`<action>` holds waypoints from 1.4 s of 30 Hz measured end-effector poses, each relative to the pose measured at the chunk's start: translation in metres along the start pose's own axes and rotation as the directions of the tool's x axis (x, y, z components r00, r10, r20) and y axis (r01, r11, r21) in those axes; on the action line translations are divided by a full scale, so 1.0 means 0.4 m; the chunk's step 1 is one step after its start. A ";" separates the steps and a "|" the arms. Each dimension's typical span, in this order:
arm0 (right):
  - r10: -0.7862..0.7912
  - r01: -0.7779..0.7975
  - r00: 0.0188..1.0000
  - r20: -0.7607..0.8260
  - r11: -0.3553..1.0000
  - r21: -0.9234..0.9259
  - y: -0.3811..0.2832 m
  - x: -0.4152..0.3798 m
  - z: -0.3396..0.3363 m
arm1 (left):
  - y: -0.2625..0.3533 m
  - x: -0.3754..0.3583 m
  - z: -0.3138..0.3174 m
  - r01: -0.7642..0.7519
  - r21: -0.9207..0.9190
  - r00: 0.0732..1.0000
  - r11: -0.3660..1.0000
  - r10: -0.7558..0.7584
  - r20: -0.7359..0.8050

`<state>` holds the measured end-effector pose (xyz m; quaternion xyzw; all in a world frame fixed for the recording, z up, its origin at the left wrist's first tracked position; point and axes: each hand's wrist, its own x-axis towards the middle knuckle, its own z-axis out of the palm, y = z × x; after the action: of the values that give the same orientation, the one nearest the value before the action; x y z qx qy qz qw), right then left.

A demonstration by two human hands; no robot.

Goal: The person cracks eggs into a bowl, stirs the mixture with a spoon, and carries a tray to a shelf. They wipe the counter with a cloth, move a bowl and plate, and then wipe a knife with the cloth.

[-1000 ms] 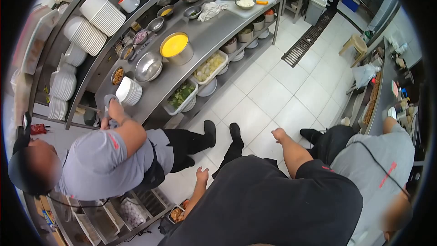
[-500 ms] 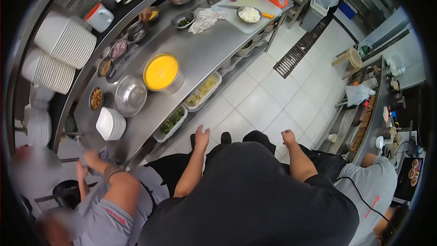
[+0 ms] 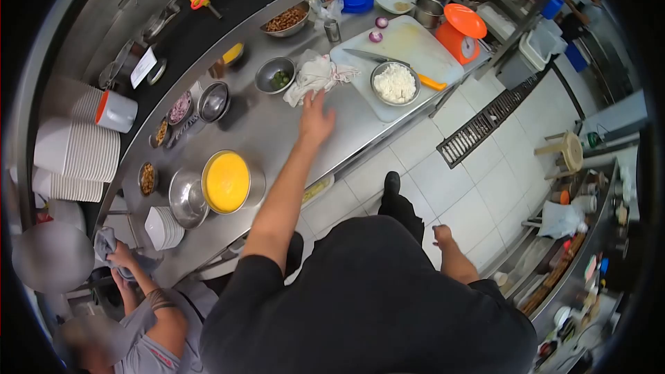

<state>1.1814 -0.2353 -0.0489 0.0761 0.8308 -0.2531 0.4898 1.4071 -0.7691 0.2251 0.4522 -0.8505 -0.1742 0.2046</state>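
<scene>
My left hand [image 3: 316, 122] reaches out over the steel counter with its fingers apart, the fingertips right at the lower edge of a crumpled white cloth [image 3: 317, 77]. Left of the cloth is a metal bowl [image 3: 266, 83] with a few green pieces in it. On its other side lies a white cutting board [image 3: 429, 48] bearing a bowl of white crumbly food [image 3: 395, 84] and a knife with a yellow handle [image 3: 432, 82]. Low at my side, over the tiled floor, hangs my right hand [image 3: 442, 235], small in view, its fingers curled in.
A pot of yellow liquid [image 3: 226, 181], an empty metal bowl [image 3: 188, 201] and stacked white dishes [image 3: 164, 228] stand on the counter's near left. An orange scale [image 3: 465, 28] is at the far end. A co-worker [image 3: 163, 318] in grey handles a cloth at lower left.
I have moved forward along the counter. My left hand has gone from hanging beside me to the white cloth. My right hand stays low at my side.
</scene>
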 end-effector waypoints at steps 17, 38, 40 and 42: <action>-0.059 0.072 0.972 0.226 0.996 -0.049 -0.554 0.167 -0.248 | 0.042 0.343 0.099 0.388 0.389 0.854 0.835 -0.485 0.188; -0.192 0.217 0.970 0.152 0.962 -0.167 -0.647 0.020 -0.107 | -0.488 0.191 -0.379 0.464 0.644 0.774 0.608 -0.632 0.040; -0.206 0.233 0.968 0.140 0.949 -0.213 -0.641 -0.002 -0.095 | -0.572 0.203 -0.354 0.429 0.706 0.673 0.563 -0.721 0.166; -0.235 0.247 0.968 0.089 0.953 -0.177 -0.621 -0.028 -0.080 | -0.632 0.205 -0.327 0.415 0.727 0.645 0.547 -0.740 0.189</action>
<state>1.0694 -0.4317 0.0593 -0.0805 0.8369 -0.2345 0.4880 1.6080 -0.9867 0.2308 0.6977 -0.6714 -0.0469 -0.2456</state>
